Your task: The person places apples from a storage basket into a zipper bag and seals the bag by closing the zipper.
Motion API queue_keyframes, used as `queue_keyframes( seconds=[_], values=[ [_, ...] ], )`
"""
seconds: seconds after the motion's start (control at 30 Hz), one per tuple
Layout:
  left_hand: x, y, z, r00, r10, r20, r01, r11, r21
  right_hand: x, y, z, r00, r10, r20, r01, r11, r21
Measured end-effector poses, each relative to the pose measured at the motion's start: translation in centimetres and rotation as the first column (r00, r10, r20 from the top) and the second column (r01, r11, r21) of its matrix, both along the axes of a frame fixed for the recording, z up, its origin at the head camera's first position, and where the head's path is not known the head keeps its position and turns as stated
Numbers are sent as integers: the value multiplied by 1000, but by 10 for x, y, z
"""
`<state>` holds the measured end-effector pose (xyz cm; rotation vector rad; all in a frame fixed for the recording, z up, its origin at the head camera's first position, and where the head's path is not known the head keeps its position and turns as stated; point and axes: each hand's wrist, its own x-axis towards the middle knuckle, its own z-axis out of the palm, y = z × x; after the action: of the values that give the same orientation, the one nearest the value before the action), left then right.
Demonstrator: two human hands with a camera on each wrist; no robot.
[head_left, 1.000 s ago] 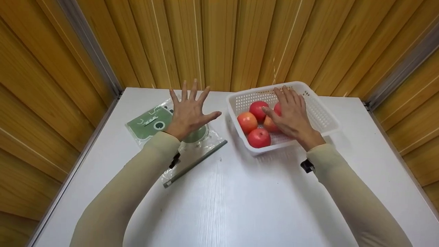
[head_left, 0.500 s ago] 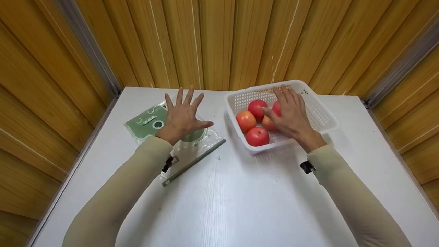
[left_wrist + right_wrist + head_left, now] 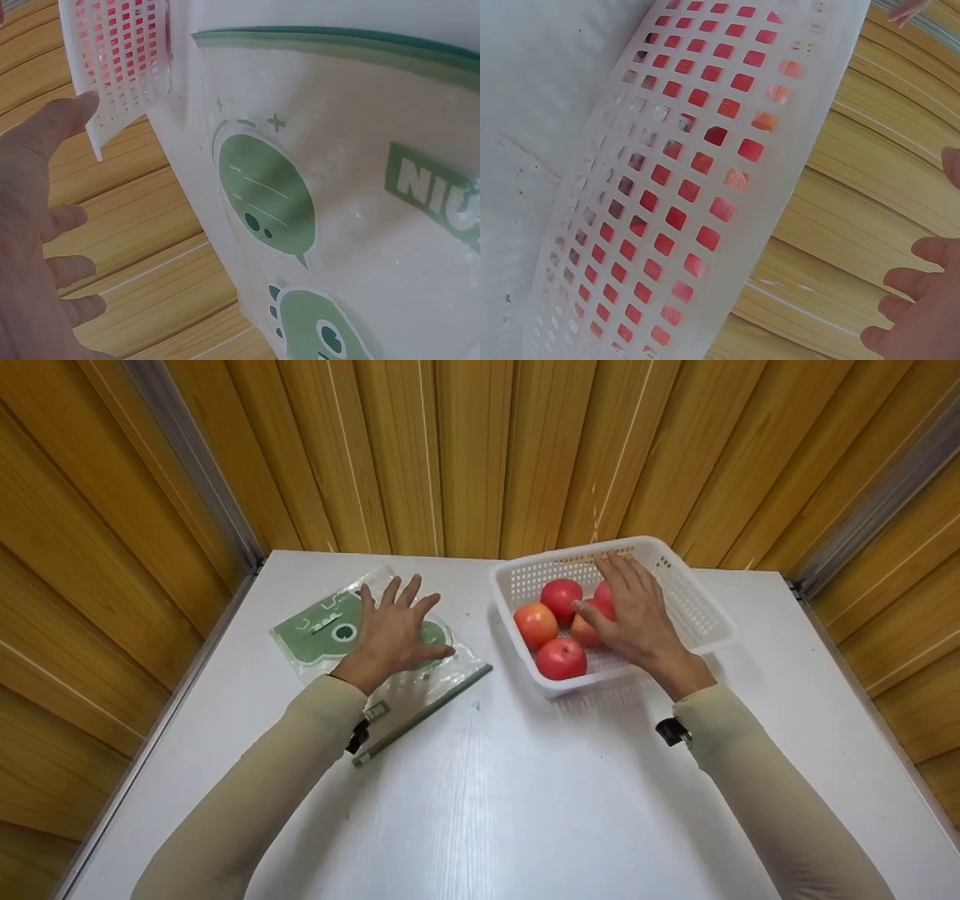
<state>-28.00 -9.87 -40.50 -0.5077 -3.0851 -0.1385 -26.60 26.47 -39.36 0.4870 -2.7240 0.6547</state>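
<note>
Fingers (image 3: 426,604) outstretched: left hand (image 3: 386,641) over bag (image 3: 433,682), right hand (image 3: 637,619) over fruit (image 3: 561,658) in basket (image 3: 694,604), wall (image 3: 480,457) behind.

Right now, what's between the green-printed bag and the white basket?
Only a strip of white tabletop, bare apart from tiny specks. The head view shows it clearly, with bag and basket apart; the left wrist view shows the gap too.

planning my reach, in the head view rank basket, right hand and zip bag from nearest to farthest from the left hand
1. Zip bag: under the left hand
2. Basket: to its right
3. Right hand: farther right, over the basket
</note>
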Motion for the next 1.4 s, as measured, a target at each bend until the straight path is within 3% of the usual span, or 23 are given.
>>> queue_keyframes(
  seconds=[0.2, 0.47, 0.77, 1.1, 1.2, 1.4],
  values=[
    [4, -4, -10, 1000, -10, 16, 10, 1000, 7, 3, 0, -4, 999, 17, 29, -17, 1000, -3],
    [12, -11, -26, 997, -67, 33, 66, 997, 26, 6, 1, -5, 995, 31, 97, -29, 999, -20],
    [21, -12, -42, 990, -67, 120, 53, 992, 111, 9, 0, -8, 991, 29, 130, -29, 1000, -2],
    [26, -16, -56, 984, -126, 125, 110, 986, 127, 13, -2, -10, 979, 56, 196, -50, 998, -38],
    [27, -16, -57, 981, -128, 144, 108, 985, 137, 14, -2, -11, 981, 58, 186, -52, 998, -37],
    [32, -16, -56, 965, -46, 260, 4, 987, 161, 14, -4, -13, 981, 66, 183, -59, 997, -41]
  ],
)
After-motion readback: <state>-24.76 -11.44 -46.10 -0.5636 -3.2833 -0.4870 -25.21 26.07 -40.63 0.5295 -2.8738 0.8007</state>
